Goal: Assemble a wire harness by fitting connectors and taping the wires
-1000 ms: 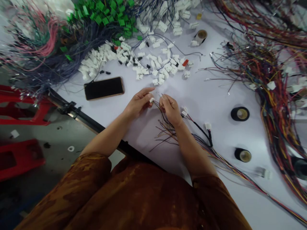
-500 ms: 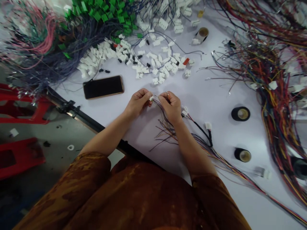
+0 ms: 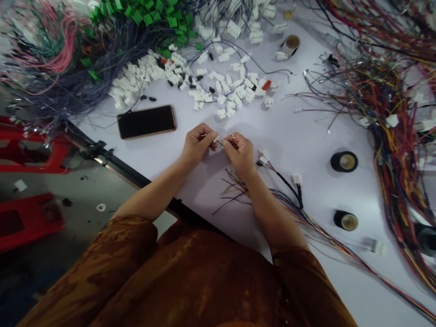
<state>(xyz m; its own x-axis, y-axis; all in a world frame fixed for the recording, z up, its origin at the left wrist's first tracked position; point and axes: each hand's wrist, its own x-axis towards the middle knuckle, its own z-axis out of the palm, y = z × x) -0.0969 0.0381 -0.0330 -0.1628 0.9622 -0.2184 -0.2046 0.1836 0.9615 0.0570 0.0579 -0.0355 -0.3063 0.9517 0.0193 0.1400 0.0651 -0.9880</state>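
Observation:
Between the thumb and fingers of my left hand point(image 3: 200, 143) is a small white connector housing point(image 3: 216, 139), mostly covered by the fingertips. My right hand point(image 3: 239, 152) is closed just to its right, pinching the thin wires point(image 3: 220, 143) that run into the housing. Under my right wrist passes a wire harness point(image 3: 327, 238) of many colours, its loose ends point(image 3: 233, 188) fanned out to the left of the forearm. Two branches of it, right of my hand, end in white connectors point(image 3: 297, 179).
Loose white connectors point(image 3: 226, 91) are scattered beyond my hands. A phone point(image 3: 147, 122) lies at the left. Black tape rolls point(image 3: 344, 161) stand at the right, beside a thick wire bundle point(image 3: 391, 172). Green connectors point(image 3: 146, 16) and purple wires point(image 3: 85, 81) pile up at the far left.
My right hand has shifted slightly left and down, closer to the connector housing, and its fingers are curled nearer the wires. My left hand keeps its grip on the housing.

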